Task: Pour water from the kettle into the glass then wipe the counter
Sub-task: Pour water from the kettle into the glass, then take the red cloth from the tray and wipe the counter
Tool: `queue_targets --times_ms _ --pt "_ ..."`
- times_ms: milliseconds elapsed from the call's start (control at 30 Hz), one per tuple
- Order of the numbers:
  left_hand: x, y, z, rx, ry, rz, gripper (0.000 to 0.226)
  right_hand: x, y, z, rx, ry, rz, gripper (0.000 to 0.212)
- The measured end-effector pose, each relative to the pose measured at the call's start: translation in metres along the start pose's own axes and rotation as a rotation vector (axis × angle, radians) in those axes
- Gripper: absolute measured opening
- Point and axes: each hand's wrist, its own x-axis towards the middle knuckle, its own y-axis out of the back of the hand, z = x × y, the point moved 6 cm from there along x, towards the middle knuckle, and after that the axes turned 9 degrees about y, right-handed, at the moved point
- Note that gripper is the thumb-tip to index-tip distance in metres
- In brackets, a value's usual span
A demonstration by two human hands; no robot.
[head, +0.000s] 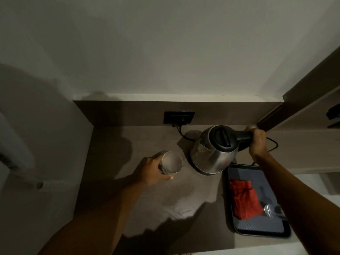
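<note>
We grip the black handle of the steel kettle (213,151) with our right hand (257,142), the kettle upright at the counter (128,148) back, while our left hand (152,172) wraps the glass (172,163) just left of it, a red cloth (244,199) lying in the dark tray (257,230).

Dim, soft view; heavy arm shadows across counter (147,208); curved wide-angle edges

The bench (147,208) carried a glass (172,164), a kettle (213,155) and a tray (257,227) with a red cloth (244,199).
</note>
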Motion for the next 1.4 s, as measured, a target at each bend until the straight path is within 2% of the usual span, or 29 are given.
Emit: queue_targets --times_ms 167,267,367,433,467,567,633,733,867,933,1000,1100,1167,1333,1400 --pt "0.0 -0.001 -0.001 0.004 0.019 0.006 0.1 -0.01 0.006 0.01 -0.113 -0.032 -0.073 0.066" --pt "0.0 -0.002 -0.001 0.003 0.043 0.007 0.1 -0.02 0.006 -0.014 -0.049 -0.008 0.01 0.08" --pt "-0.002 -0.003 0.0 0.006 0.059 0.005 0.098 -0.054 0.012 -0.023 -0.073 0.01 0.251 0.053" --pt "-0.002 -0.004 0.0 -0.002 0.061 0.014 0.099 -0.099 0.007 -0.014 -0.157 -0.026 0.328 0.055" --pt "-0.003 -0.003 0.0 -0.005 0.058 0.016 0.1 -0.125 -0.002 -0.007 -0.263 -0.053 0.275 0.059" --pt "-0.004 -0.002 0.0 -0.001 0.058 0.028 0.099 -0.194 -0.027 0.026 -0.636 -0.129 -0.019 0.074" --pt "-0.004 -0.003 0.001 -0.009 0.065 0.022 0.099 -0.223 -0.031 0.054 -0.701 -0.266 -0.144 0.089" --pt "-0.002 -0.006 0.001 -0.031 0.105 0.015 0.103 -0.232 -0.023 0.078 -0.728 -0.315 -0.24 0.103" --pt "-0.002 -0.009 0.001 -0.042 0.13 0.003 0.104 -0.225 -0.008 0.082 -0.725 -0.318 -0.214 0.109" --pt "-0.003 -0.01 0.002 -0.021 0.145 -0.025 0.11 -0.223 -0.009 0.082 -0.743 -0.31 -0.221 0.102" --pt "-0.004 -0.011 0.004 0.016 0.155 -0.062 0.127 -0.223 -0.012 0.082 -0.777 -0.314 -0.246 0.097" --pt "-0.014 -0.011 0.002 0.02 0.137 -0.027 0.143 -0.22 -0.016 0.082 -0.86 -0.357 -0.282 0.08" --pt "-0.027 -0.007 -0.008 0.036 0.132 0.002 0.137 -0.216 -0.02 0.08 -0.917 -0.374 -0.257 0.07" --pt "-0.066 0.008 -0.046 0.157 0.145 0.077 0.099 -0.203 -0.015 0.071 -0.912 -0.394 -0.208 0.057" --pt "-0.082 0.017 -0.058 0.213 0.118 0.135 0.087 -0.198 -0.012 0.057 -0.901 -0.327 -0.161 0.052"
